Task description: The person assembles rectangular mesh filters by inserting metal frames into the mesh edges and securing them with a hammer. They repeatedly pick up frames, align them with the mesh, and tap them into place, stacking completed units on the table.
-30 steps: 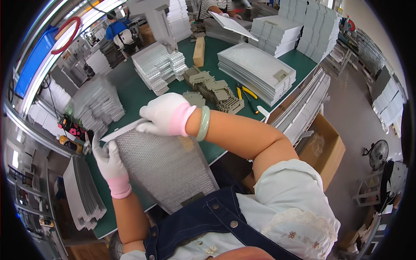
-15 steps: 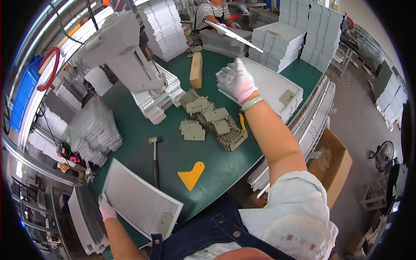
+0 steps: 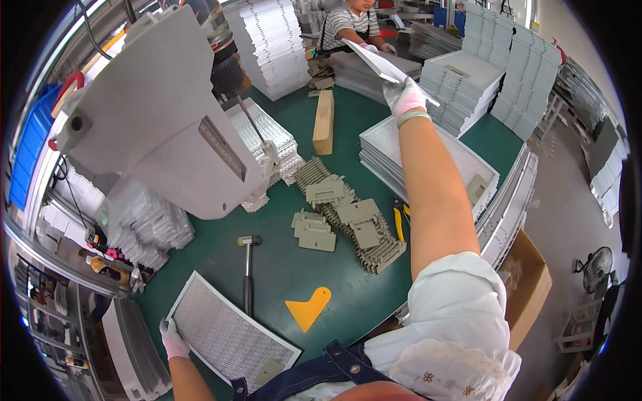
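Observation:
My right hand (image 3: 406, 100), in a white and pink glove, is stretched far forward, closed on the near end of a thin white-edged panel (image 3: 376, 61). A co-worker's hand (image 3: 368, 47) is at the other end of that panel. Near the front left, a framed mesh filter panel (image 3: 231, 327) lies tilted across the table, a grey-green plate at its lower right corner. Its left edge is held by my gloved left hand (image 3: 174, 339); the fingertips are partly hidden. Below my right forearm lies a stack of similar mesh panels (image 3: 428, 150).
A large grey press-like machine (image 3: 167, 127) overhangs the left side. On the green table lie a hammer (image 3: 248, 274), a yellow scraper (image 3: 309, 309), rows of grey-green plates (image 3: 354, 217), yellow-handled pliers (image 3: 399, 224) and a wooden block (image 3: 324, 123). Tall panel stacks (image 3: 267, 50) line the back.
My right hand has reached farther forward and closed on the panel the co-worker holds out. My view has shifted, so the machine looks larger. My left hand stays at the framed panel's edge.

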The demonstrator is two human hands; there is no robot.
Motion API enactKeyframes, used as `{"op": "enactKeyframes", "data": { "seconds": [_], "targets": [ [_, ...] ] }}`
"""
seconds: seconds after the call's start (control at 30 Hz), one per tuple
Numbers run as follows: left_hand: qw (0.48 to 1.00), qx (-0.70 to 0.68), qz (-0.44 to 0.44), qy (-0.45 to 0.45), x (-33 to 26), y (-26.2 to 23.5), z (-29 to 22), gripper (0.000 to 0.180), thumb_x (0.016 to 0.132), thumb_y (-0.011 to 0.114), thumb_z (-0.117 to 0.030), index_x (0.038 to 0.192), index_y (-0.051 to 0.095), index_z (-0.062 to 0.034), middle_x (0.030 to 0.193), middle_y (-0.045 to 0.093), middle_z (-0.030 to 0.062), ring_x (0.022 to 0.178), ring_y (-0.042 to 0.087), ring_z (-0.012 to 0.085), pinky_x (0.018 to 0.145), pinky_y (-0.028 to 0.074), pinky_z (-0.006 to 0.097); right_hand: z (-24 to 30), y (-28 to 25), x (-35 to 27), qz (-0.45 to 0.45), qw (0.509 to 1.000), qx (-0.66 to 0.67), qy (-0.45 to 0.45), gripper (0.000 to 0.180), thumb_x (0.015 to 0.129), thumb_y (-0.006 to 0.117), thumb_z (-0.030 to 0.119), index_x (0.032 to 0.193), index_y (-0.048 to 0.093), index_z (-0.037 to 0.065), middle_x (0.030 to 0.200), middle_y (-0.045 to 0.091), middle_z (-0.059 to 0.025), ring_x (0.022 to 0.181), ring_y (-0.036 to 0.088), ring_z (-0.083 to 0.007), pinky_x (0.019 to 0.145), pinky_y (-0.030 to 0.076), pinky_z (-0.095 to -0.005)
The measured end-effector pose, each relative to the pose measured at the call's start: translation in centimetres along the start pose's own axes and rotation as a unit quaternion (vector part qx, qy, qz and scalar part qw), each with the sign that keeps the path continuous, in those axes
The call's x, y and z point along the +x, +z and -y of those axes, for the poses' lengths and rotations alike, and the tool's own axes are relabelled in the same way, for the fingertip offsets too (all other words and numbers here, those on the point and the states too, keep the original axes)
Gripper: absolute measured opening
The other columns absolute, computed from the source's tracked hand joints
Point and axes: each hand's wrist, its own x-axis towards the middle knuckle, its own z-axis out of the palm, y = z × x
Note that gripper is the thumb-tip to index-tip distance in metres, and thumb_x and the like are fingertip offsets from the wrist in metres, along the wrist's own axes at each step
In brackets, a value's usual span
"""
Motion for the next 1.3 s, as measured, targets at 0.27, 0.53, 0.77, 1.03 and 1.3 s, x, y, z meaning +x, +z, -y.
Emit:
{"op": "enactKeyframes", "data": {
  "seconds": [0.27,0.53,0.77,1.03,1.3],
  "targets": [
    [1.000,0.008,-0.016,-0.017,0.1,0.3,-0.3,0.056,0.100,0.052,-0.021,0.146,0.032,0.0026,0.143,0.044,0.0182,0.127,0.047,0.0252,0.108,0.036,0.035,-2.5,-2.9,-1.9,0.043,0.997,-0.063,0.022,0.043,0.103,0.041,0.014,0.142,0.035,-0.003,0.146,0.039,-0.0234,0.137,0.038,-0.0383,0.114,0.033,-0.0553],
    [1.000,0.001,-0.008,-0.021,-0.7,0.2,-0.7,0.055,0.100,0.051,-0.022,0.146,0.033,0.0033,0.144,0.042,0.0188,0.129,0.045,0.0256,0.109,0.035,0.035,-1.1,-4.1,-17.2,0.144,0.987,-0.066,-0.025,0.029,0.097,0.050,0.003,0.125,0.042,0.003,0.123,0.052,-0.0169,0.115,0.055,-0.0341,0.099,0.044,-0.0610],
    [1.000,0.006,0.006,-0.024,0.1,0.5,-0.6,0.054,0.100,0.050,-0.021,0.146,0.033,0.0037,0.144,0.043,0.0190,0.129,0.045,0.0255,0.109,0.035,0.034,1.9,-4.7,-24.7,0.210,0.976,-0.055,-0.017,0.029,0.096,0.052,0.005,0.125,0.049,0.003,0.126,0.057,-0.0142,0.118,0.057,-0.0336,0.102,0.047,-0.0558],
    [0.999,0.048,-0.008,-0.019,-0.8,1.1,-1.8,0.054,0.100,0.052,-0.022,0.145,0.035,0.0038,0.142,0.045,0.0183,0.126,0.047,0.0254,0.108,0.035,0.034,3.3,-4.8,-27.8,0.266,0.963,-0.035,-0.018,0.028,0.096,0.053,0.006,0.124,0.053,0.005,0.124,0.061,-0.0122,0.115,0.061,-0.0303,0.100,0.051,-0.0523],
    [1.000,0.012,0.003,-0.007,1.0,-0.3,0.5,0.054,0.100,0.052,-0.023,0.144,0.036,0.0045,0.140,0.047,0.0178,0.126,0.048,0.0244,0.107,0.035,0.034,3.8,-4.5,-29.4,0.284,0.958,-0.018,-0.008,0.028,0.097,0.053,0.007,0.124,0.053,0.004,0.123,0.062,-0.0116,0.113,0.062,-0.0281,0.097,0.054,-0.0463]
  ]
}}
